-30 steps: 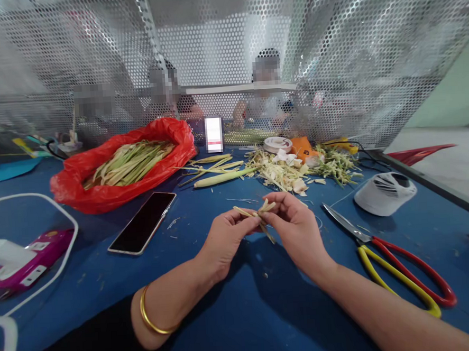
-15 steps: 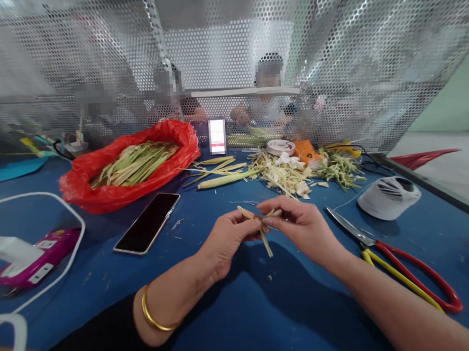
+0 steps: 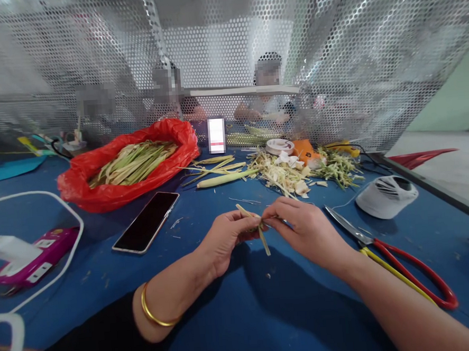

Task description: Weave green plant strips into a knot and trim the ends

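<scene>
Above the middle of the blue table, my left hand [image 3: 230, 234] pinches a pale green plant strip [image 3: 264, 241], whose ends stick out above and below the fingers. My right hand [image 3: 296, 222] meets it from the right, thumb and fingertips closed at the strip's middle. Whatever sits between the right fingertips is too small and covered to make out. Scissors [image 3: 366, 237] with red and yellow handles lie beside my right forearm. A white spool-like roll [image 3: 387, 198] stands behind them at the right.
A red plastic bag [image 3: 70, 188] holds many long leaf strips at the left. Nearby are a phone [image 3: 146, 223] and a purple power strip [image 3: 60, 249] with a white cable. Plant trimmings [image 3: 278, 175] and a tape roll [image 3: 279, 147] lie behind my hands. People sit beyond a perforated metal screen [image 3: 227, 49].
The right fingers have drawn together into a tighter pinch at the strip's middle, and the piece that lay across them no longer shows. My left hand has barely moved.
</scene>
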Tool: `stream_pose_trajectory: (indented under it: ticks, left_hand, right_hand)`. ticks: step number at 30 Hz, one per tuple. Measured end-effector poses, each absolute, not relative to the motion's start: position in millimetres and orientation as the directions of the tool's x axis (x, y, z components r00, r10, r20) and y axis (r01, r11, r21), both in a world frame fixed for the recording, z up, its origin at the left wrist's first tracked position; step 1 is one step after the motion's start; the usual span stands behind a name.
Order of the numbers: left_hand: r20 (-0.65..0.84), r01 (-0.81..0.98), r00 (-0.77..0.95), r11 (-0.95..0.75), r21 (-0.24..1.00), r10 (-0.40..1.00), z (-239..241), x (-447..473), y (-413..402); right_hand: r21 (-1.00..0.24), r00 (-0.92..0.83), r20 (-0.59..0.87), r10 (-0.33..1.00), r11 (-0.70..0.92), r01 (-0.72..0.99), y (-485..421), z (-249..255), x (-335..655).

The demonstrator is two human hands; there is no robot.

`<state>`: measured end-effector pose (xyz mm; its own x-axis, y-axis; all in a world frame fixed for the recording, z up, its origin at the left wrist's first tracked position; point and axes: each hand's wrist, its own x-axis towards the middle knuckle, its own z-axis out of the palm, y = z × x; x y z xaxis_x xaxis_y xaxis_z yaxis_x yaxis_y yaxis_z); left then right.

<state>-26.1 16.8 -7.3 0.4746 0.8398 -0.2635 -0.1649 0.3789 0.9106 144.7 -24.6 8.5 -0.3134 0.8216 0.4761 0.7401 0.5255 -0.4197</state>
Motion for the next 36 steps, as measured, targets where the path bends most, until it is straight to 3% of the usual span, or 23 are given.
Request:
stream_pose_trajectory:
  ticks: [5,12,18,20,26,28,36]
  left_hand:
    - [-0.291,-0.161,0.496,0.415,0.895,0.818,-10.0,-27.4,19.1]
    - [-0.269,-0.162,0.501,0.395,0.904,0.822,-6.5,-26.6,20.9]
    - [-0.321,-0.096,0.579,0.453,0.886,0.749,-4.7,-31.5,24.6]
    - [-0.302,-0.095,0.593,0.437,0.895,0.747,-4.1,-32.3,24.8]
    - [-0.320,-0.072,0.523,0.416,0.907,0.790,-3.4,-31.1,24.3]
    - [-0.323,-0.080,0.519,0.422,0.903,0.791,-3.0,-30.5,24.1]
    - [-0.341,-0.105,0.515,0.452,0.886,0.786,-1.9,-30.8,23.4]
  right_hand:
    - [-0.407,-0.277,0.473,0.836,0.487,0.773,-23.9,2.5,140.0]
    - [-0.570,-0.151,0.452,0.879,0.415,0.709,-22.8,2.1,139.5]
    - [-0.261,-0.375,0.478,0.794,0.536,0.803,-22.9,4.3,141.1]
    - [-0.223,-0.400,0.494,0.772,0.558,0.799,-23.0,3.7,141.2]
    - [-0.483,-0.301,0.480,0.824,0.534,0.693,-21.1,1.3,142.2]
    - [-0.506,-0.312,0.468,0.827,0.540,0.672,-19.9,0.7,144.1]
    - [-0.228,-0.440,0.513,0.737,0.612,0.757,-19.8,2.1,150.2]
